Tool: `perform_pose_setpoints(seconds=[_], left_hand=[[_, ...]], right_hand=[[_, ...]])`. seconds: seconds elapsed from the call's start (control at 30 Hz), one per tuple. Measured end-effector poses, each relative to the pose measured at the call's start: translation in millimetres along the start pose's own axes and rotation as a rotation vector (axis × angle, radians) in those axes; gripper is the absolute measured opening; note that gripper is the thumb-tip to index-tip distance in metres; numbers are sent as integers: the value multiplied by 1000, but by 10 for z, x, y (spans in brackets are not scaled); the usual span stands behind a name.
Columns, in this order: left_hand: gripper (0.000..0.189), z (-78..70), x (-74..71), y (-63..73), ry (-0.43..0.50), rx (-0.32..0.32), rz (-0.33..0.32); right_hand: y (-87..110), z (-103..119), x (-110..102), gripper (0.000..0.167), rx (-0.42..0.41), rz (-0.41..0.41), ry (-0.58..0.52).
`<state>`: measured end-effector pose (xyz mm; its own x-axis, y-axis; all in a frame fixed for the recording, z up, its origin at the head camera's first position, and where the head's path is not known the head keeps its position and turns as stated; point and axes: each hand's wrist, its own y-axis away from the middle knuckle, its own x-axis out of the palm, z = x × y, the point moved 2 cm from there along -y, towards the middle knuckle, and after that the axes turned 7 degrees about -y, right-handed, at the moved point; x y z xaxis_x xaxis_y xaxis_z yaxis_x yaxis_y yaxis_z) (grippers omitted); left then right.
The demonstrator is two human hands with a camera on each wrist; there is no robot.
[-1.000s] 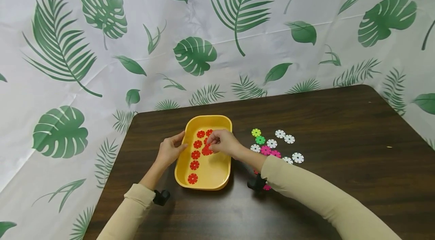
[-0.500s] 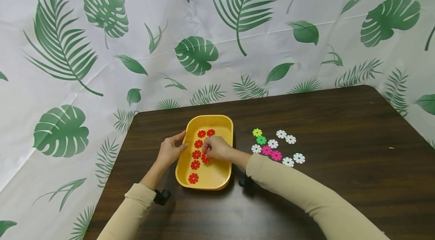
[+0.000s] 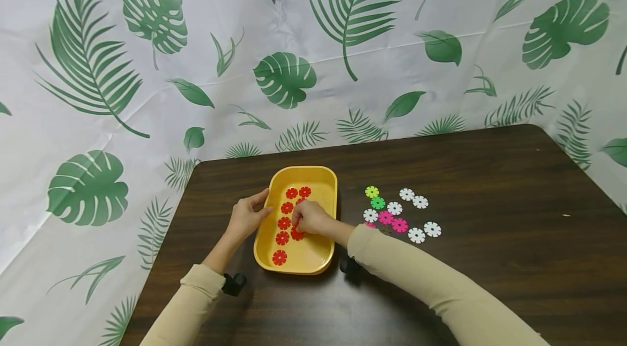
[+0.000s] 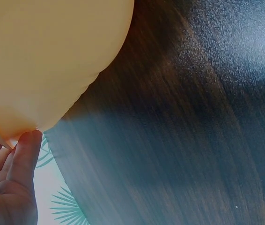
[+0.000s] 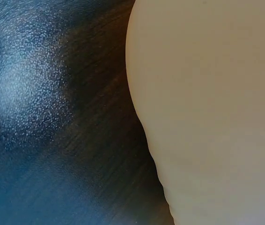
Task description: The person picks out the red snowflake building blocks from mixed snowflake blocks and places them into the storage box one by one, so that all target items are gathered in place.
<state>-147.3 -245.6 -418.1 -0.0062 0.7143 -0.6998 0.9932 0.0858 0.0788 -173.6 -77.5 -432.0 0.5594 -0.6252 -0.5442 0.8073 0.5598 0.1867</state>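
My left hand (image 3: pixel 246 214) grips the left rim of a yellow tray (image 3: pixel 262 267), thumb over the edge and fingers outside it. Inside the tray my right hand (image 3: pixel 313 218) has its fingers curled down onto a red notched plastic disc (image 3: pixel 297 234), pinching it low against the tray floor. Several more red discs (image 3: pixel 284 223) lie along the tray's left side, with others in a second line beside them, partly hidden by the right hand. Fingers of the left hand (image 4: pixel 13 187) show at the lower left of the left wrist view. The right wrist view shows no fingers.
On the dark wood table (image 3: pixel 480 188), right of the tray, lie loose notched discs: several white discs (image 3: pixel 419 202), pink discs (image 3: pixel 399 225), a green disc (image 3: pixel 377 203) and a yellow disc (image 3: pixel 372 192). The right sleeve (image 3: pixel 416 264) partly covers this group. A leaf-print cloth (image 3: pixel 206 52) hangs behind.
My right hand has moved slightly nearer to me inside the tray, with the red disc at its fingertips now lower in the second line. The left hand keeps its hold on the rim.
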Motion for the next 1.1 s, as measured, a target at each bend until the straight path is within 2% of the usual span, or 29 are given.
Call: perform_pose_setpoints(seconds=[0.43,0.97,1.1], left_hand=[[51,2,13,1,-5,-1,-1],[50,-8,10,-5,-42,38,-27],[50,-3,13,3,-35,24,-21]], right_hand=[[-4,-4,21,11,-2,-35,83],[-33,-29,68,16,15,-78,127],[-29,-29,73,15,7,-84,119]])
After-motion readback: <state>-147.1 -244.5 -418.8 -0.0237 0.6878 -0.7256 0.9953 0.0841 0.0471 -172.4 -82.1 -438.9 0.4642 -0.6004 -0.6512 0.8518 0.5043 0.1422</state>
